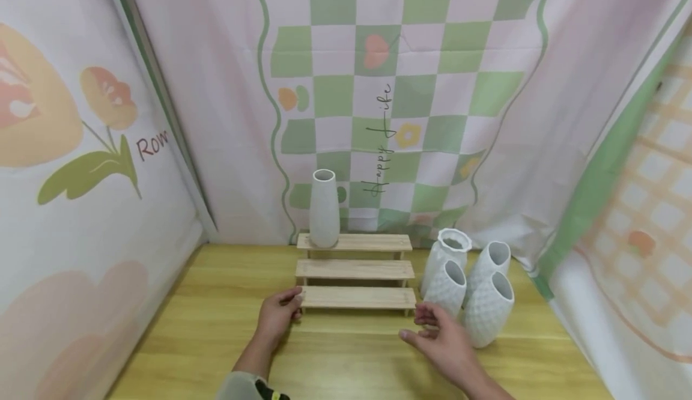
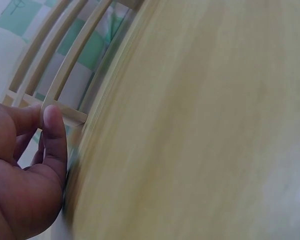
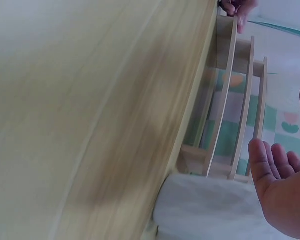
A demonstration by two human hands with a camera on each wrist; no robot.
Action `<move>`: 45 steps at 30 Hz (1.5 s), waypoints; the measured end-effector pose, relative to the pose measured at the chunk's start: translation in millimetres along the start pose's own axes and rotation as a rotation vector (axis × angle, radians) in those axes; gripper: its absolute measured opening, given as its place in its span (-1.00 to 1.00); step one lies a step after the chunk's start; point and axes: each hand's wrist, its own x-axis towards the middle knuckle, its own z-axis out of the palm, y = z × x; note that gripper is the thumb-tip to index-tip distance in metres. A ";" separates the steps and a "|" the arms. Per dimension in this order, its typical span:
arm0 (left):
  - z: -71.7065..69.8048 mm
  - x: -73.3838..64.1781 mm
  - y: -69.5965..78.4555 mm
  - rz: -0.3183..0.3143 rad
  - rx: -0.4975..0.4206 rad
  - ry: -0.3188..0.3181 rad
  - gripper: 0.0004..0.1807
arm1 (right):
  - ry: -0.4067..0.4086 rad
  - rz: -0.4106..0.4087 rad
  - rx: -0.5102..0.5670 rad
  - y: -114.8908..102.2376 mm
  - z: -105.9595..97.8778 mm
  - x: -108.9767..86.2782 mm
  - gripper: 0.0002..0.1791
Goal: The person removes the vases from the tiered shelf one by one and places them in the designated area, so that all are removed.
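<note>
A three-step wooden display stand (image 1: 357,298) is at the back of the table. On its top step, at the left, a tall white vase (image 1: 324,211) stands upright. My left hand (image 1: 278,316) pinches the left end of the lowest step between thumb and fingers, seen close in the left wrist view. By the right end of that step is my right hand (image 1: 446,343), fingers relaxed and thumb apart, with nothing in its grasp. Several white vases stand grouped just right of the stand, among them a ruffle-rimmed vase (image 1: 446,256) and a textured slant-mouthed vase (image 1: 489,313).
The wood-grain table (image 1: 335,364) reaches back to a hanging checkered cloth (image 1: 373,100). Printed cloths also hang at the left (image 1: 65,238) and right sides. The grouped vases are close beside my right hand.
</note>
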 end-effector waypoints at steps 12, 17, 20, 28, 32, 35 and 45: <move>0.6 2.6 -1.2 0.013 0.005 -0.010 -0.62 | -0.045 0.001 -0.059 -6.7 31.1 18.5 -0.09; 1.2 2.4 0.6 0.007 0.000 -0.001 -0.61 | -0.047 0.036 -0.065 -12.6 43.1 31.2 0.01; 0.7 1.2 0.5 0.014 0.000 -0.004 -0.61 | -0.046 0.041 -0.079 -16.9 49.4 37.0 0.05; 0.5 1.1 -1.0 0.022 0.002 -0.004 -0.62 | -0.040 0.022 -0.004 -26.1 67.2 51.0 0.03; 0.3 0.4 -0.4 0.018 0.003 -0.002 -0.62 | -0.047 0.040 0.005 -28.9 74.4 56.4 0.03; 0.6 0.6 0.0 0.013 0.007 0.001 -0.62 | -0.049 0.039 0.015 -30.3 78.4 61.9 0.01; 1.4 2.2 -1.4 0.008 0.007 0.000 -0.63 | -0.024 0.022 -0.019 -31.8 87.1 77.2 -0.02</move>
